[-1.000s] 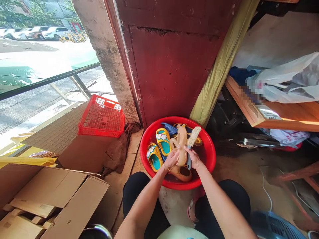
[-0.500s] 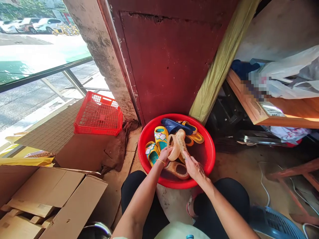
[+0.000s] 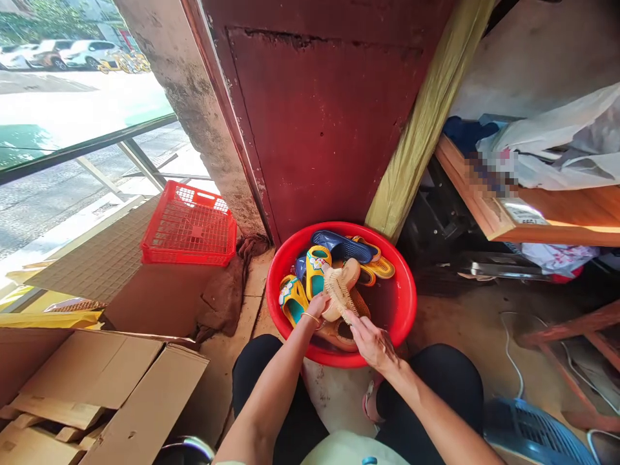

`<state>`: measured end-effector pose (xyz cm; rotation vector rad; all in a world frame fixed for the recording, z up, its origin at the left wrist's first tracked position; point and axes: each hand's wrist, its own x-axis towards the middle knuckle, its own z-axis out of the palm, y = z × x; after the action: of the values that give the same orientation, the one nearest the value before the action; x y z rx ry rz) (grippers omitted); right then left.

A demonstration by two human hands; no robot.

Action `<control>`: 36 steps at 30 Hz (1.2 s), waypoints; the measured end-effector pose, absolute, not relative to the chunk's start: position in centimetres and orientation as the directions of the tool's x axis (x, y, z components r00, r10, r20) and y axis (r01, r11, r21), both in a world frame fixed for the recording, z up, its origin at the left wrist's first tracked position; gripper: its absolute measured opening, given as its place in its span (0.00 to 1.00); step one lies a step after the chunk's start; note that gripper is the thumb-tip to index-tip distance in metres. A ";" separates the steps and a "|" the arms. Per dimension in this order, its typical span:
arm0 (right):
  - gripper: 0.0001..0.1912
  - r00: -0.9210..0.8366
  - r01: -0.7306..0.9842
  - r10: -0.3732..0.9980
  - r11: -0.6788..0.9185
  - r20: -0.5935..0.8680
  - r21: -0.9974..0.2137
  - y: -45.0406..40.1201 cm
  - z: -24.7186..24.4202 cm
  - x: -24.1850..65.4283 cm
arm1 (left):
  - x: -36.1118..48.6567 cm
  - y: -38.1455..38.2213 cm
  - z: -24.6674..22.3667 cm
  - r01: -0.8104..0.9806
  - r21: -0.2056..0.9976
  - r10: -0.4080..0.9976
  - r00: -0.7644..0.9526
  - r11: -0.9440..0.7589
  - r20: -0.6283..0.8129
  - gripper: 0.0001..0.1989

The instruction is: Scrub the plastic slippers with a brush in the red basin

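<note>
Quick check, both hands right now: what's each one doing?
Left hand: closed, holding a beige rubber slipper.
Right hand: closed, holding a pale-bristled scrub brush against the slipper.

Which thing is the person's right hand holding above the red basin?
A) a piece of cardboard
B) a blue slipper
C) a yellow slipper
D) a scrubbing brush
D. The right hand grips the scrubbing brush, its bristles against the beige slipper in the left hand, over the red basin.
</note>
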<state>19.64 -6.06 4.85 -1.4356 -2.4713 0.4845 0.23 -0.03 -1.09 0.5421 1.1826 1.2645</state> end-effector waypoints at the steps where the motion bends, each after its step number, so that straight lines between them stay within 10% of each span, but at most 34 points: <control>1: 0.30 -0.458 0.810 0.888 0.432 0.032 -0.397 -5.4 4.8 19.8 | 0.3 0.0 -1.0 -0.438 0.848 0.917 -0.114 0.299 -0.382 0.11; 8: 0.32 -0.184 0.922 0.972 0.120 -0.144 -0.368 1.8 4.5 20.8 | 0.9 -0.6 -0.2 -0.368 0.889 0.924 -0.158 0.271 -0.347 0.21; 19: 0.30 -0.172 0.836 0.955 0.011 -0.242 -0.549 -0.3 6.6 23.7 | 0.8 -0.3 -0.5 0.301 0.940 0.891 -0.453 0.163 -0.009 0.28; 28: 0.30 -0.453 0.756 0.751 0.039 -0.480 -0.653 -7.9 12.7 22.6 | 1.4 0.8 -1.2 0.121 0.980 0.897 -0.431 0.160 -0.094 0.29; 36: 0.21 -0.232 0.873 0.867 -0.014 -0.441 -0.488 1.9 11.0 15.8 | 2.0 -1.0 -1.1 0.324 0.944 0.969 -0.205 -0.069 0.141 0.29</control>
<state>15.78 1.89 11.02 -1.9516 -2.2116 1.1052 1.98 -1.01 -1.08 1.4130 1.5696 1.2929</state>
